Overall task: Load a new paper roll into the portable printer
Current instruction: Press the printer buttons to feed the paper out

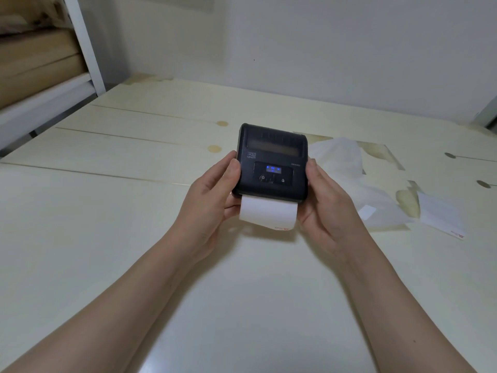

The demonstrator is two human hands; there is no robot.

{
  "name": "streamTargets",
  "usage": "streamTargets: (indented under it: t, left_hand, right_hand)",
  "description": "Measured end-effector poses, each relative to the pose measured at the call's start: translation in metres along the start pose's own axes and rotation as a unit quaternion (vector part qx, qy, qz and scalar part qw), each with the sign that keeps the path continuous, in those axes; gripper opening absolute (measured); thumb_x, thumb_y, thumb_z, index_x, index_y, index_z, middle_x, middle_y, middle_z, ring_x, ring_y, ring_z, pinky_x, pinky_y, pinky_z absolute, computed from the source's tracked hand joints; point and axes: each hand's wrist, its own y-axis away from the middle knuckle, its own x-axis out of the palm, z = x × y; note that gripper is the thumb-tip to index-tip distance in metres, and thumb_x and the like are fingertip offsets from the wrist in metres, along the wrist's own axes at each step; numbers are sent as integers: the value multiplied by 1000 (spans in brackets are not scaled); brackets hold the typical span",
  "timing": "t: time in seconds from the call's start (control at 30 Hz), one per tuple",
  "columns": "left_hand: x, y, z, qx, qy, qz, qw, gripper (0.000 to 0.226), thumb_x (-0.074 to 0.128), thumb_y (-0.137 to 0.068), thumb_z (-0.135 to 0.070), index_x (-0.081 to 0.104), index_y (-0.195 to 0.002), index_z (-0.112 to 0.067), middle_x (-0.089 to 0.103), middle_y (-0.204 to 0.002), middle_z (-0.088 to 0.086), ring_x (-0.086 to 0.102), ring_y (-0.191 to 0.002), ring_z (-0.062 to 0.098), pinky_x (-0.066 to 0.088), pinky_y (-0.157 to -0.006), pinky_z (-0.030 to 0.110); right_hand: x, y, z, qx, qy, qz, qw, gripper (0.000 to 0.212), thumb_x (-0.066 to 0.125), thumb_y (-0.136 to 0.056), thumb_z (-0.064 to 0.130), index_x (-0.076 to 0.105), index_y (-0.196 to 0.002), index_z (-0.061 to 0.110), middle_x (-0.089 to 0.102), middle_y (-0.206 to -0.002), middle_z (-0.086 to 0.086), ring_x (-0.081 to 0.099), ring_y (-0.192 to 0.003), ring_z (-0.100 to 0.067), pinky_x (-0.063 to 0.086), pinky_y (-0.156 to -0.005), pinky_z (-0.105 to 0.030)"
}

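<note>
A black portable printer (271, 162) is held above the pale table, its lid closed and a small blue display lit on its front panel. A strip of white paper (267, 212) with a red mark at its end hangs out of the slot on the side nearest me. My left hand (212, 195) grips the printer's left side, thumb on top. My right hand (325, 200) grips the right side in the same way. The roll inside is hidden by the closed lid.
A crumpled translucent plastic wrapper (357, 181) lies on the cream table (107, 216) right of the printer. A loose piece of white paper (441, 219) with a red mark lies further right. A white bed frame post (86, 47) stands at the far left.
</note>
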Motion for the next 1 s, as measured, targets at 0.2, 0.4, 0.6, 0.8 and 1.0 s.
streamTargets:
  t: [0.2, 0.4, 0.6, 0.8, 1.0]
  left_hand:
    - [2, 3, -4, 5, 5, 13, 1000, 32, 43, -101, -41, 65, -124, -33, 71, -124, -2, 68, -99, 27, 49, -87, 42]
    - [3, 6, -9, 0, 36, 52, 998, 42, 51, -78, -60, 70, -111, -41, 63, -120, 16, 63, -94, 23, 49, -82, 38]
    - [3, 6, -8, -3, 36, 66, 997, 39, 48, -84, -62, 71, -109, -44, 56, -115, 5, 59, -93, 22, 47, -81, 37]
    - [3, 6, -9, -8, 36, 63, 997, 39, 51, -80, -61, 72, -107, -42, 58, -119, 5, 62, -98, 23, 47, -84, 37]
    - [3, 4, -7, -16, 21, 46, 999, 39, 50, -90, -55, 68, -120, -37, 66, -129, 5, 66, -109, 32, 48, -91, 41]
  right_hand:
    - [5, 2, 0, -13, -7, -14, 1000, 49, 45, -96, 34, 55, -136, 8, 62, -135, -16, 58, -127, -31, 42, -108, -53]
    - [4, 0, -1, -12, -29, -43, 999, 52, 49, -93, 38, 55, -136, 9, 63, -135, -13, 58, -128, -29, 38, -112, -54]
    - [2, 1, -2, -14, -37, -53, 998, 53, 51, -91, 37, 55, -136, 9, 63, -136, -14, 56, -130, -30, 37, -112, -54]
    - [2, 1, -2, -10, -22, -55, 998, 55, 51, -92, 38, 52, -139, 9, 59, -139, -16, 53, -132, -32, 34, -113, -57]
    - [3, 2, -1, -14, 0, -58, 998, 45, 45, -100, 33, 54, -137, 9, 62, -136, -15, 56, -129, -32, 41, -110, -53]
